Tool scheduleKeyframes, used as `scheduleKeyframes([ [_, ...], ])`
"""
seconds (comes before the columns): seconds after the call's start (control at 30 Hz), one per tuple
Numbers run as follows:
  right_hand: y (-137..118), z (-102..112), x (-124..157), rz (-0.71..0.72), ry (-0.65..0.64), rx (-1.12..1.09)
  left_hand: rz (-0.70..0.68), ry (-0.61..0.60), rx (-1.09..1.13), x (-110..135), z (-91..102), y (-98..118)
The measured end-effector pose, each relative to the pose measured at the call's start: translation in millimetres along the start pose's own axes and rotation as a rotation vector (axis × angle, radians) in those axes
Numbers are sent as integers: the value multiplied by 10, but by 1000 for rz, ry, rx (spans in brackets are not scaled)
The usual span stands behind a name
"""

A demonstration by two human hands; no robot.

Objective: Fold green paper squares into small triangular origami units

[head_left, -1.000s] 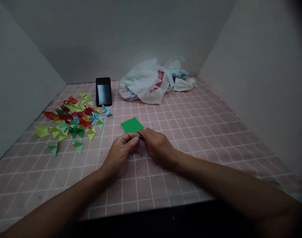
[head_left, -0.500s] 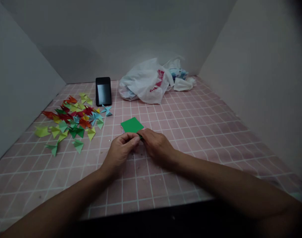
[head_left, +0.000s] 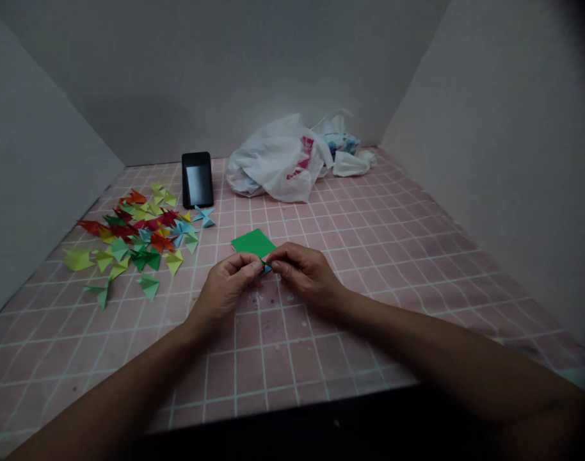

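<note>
My left hand [head_left: 230,278] and my right hand [head_left: 306,272] come together at the middle of the table, thumbs and forefingers pinched. Between their fingertips is a small piece of folded paper [head_left: 266,269], dark with a bluish face; most of it is hidden by the fingers. Just beyond the hands lies a green square of origami paper [head_left: 254,242], flat on the cloth. Off to the left, a spread of folded paper figures [head_left: 148,230] in red, orange, yellow, green and light blue rests on the table.
A black phone-like device [head_left: 197,180] leans upright behind the paper figures. A white plastic bag [head_left: 278,160] with red print sits at the back, beside a blue-patterned packet [head_left: 341,142]. Pale walls enclose the pink checked tablecloth [head_left: 393,243] at the back and both sides.
My fingertips have drawn slightly apart, and a bluish part of the folded paper now shows between them. The whole view has shifted a little.
</note>
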State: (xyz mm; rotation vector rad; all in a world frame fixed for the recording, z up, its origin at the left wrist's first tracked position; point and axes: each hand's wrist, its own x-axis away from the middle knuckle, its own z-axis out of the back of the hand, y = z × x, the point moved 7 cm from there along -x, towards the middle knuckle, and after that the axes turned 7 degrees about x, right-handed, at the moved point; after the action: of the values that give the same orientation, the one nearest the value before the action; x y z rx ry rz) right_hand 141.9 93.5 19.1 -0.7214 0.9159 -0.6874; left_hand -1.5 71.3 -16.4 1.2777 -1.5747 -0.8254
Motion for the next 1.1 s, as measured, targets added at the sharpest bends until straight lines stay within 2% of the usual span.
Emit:
scheduleKeyframes([
  [0.27,11,16,-15,25,11,31,-9,-38,-33,1,-27,49],
  [0.57,-24,36,-29,128,40,123,0,-104,-130,7,-57,68],
  [0.73,-62,33,-24,176,16,168,21,-75,-87,-7,-44,52],
  [0.9,-156,22,-1,309,13,246,39,-57,-30,-18,-29,21],
  [1.1,-170,-1,8,327,-10,324,39,-69,-62,-3,-44,31],
])
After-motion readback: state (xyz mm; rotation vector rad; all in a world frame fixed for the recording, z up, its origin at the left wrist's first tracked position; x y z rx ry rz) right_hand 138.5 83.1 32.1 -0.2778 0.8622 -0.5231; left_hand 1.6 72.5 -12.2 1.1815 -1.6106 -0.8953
